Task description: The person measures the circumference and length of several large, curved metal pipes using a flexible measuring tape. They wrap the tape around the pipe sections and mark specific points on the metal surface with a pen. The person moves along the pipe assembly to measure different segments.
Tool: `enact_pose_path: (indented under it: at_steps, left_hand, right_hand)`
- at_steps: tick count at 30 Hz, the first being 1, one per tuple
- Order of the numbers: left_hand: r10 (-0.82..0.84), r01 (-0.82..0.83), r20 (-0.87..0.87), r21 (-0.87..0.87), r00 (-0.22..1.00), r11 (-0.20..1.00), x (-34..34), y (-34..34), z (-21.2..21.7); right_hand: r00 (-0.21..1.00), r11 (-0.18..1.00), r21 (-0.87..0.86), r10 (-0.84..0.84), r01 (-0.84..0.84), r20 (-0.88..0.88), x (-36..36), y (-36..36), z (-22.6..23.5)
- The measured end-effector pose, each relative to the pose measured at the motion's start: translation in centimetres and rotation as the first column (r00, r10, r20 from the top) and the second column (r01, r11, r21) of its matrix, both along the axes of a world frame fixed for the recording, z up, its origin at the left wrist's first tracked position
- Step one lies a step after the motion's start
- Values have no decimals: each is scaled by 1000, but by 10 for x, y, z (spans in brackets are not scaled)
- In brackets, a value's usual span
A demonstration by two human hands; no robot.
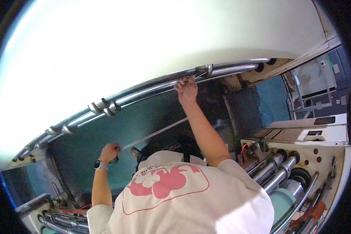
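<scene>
Print: a pink blotch-shaped design in a pink outline sits on the back of the person's white shirt (pixel 183 195).
Tape: a thin pale measuring tape (pixel 156 133) runs taut and slanting between both hands, above the teal floor (pixel 105 136).
Left hand (pixel 110 152): grip closed round the dark tape case at the low end; a wristwatch (pixel 99 164) sits on the wrist.
Right hand (pixel 187 87): fingers pinch the tape's far end against the long shiny steel rail (pixel 152 86).
Surroundings: a big cream curved panel (pixel 144 39) lies above the rail; steel rollers (pixel 277 171) stand at right.
</scene>
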State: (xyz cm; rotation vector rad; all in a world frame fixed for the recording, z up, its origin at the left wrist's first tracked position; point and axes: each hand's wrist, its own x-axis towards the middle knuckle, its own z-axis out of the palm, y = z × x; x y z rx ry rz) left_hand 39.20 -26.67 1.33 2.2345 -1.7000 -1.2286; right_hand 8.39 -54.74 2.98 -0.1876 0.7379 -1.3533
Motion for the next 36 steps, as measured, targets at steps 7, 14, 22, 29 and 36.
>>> enact_pose_path:
  at_steps: [7,14,22,29,36]
  left_hand:
    - [89,-89,61,-15,994,996,17,32,4]
    - [290,-284,-31,126,956,950,26,87,-30]
    - [178,-172,-114,59,978,983,25,42,-33]
    - [60,-58,28,-60,998,997,25,21,-13]
    - [204,-196,-96,88,974,977,38,56,-47]
  right_hand:
    - [962,975,-220,-67,8,-265,14,-44,57]
    - [357,783,-393,-234,-482,-904,-77,-76,87]
    - [-121,611,-394,-631,-687,-767,-102,-105,89]
    - [-342,550,-513,-827,-659,-447,-110,-111,60]
    - [-759,807,329,-211,-491,-616,-111,-77,60]
